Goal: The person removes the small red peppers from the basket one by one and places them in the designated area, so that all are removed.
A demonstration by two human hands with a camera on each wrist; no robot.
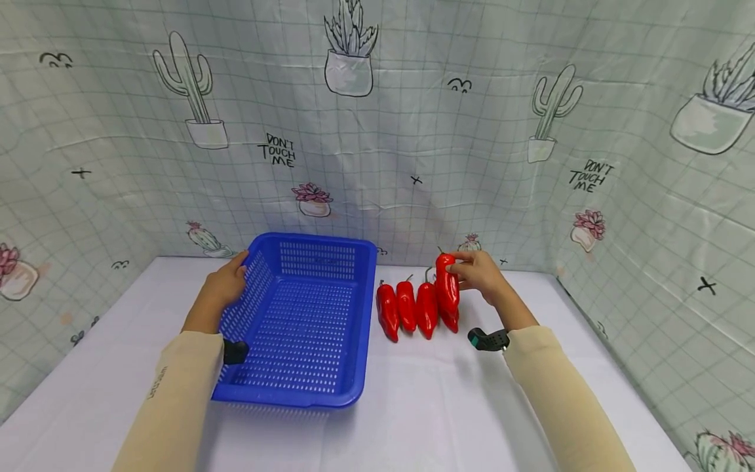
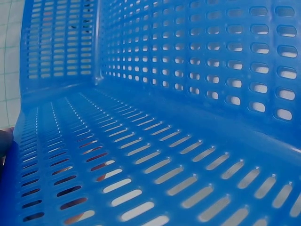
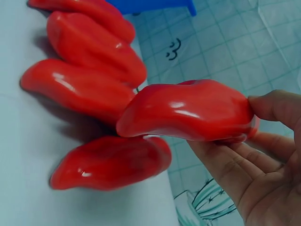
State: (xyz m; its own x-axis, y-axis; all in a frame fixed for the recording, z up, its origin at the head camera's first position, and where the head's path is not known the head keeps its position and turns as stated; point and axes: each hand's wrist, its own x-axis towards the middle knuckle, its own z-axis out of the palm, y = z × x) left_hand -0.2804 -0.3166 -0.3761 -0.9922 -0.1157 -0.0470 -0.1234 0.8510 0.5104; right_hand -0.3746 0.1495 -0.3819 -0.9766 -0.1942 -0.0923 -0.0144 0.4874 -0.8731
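My right hand (image 1: 476, 270) pinches a glossy red chili pepper (image 1: 446, 282) near its stem end, thumb on one side and fingers beneath. That pepper (image 3: 188, 110) is raised over the row, overlapping the nearest pepper (image 3: 110, 162) in the right wrist view. Several more red peppers (image 1: 406, 306) lie side by side on the white table, stems pointing away. My left hand (image 1: 226, 283) grips the left rim of a blue perforated plastic basket (image 1: 370, 314). Inside, the basket holds nothing; its slotted floor (image 2: 155, 141) fills the left wrist view.
The white table (image 1: 413, 406) extends in front of the basket and peppers. Behind it and along the sides hangs a gridded cloth (image 1: 383, 144) printed with cacti. Dark wrist straps (image 1: 488, 339) sit at both cuffs.
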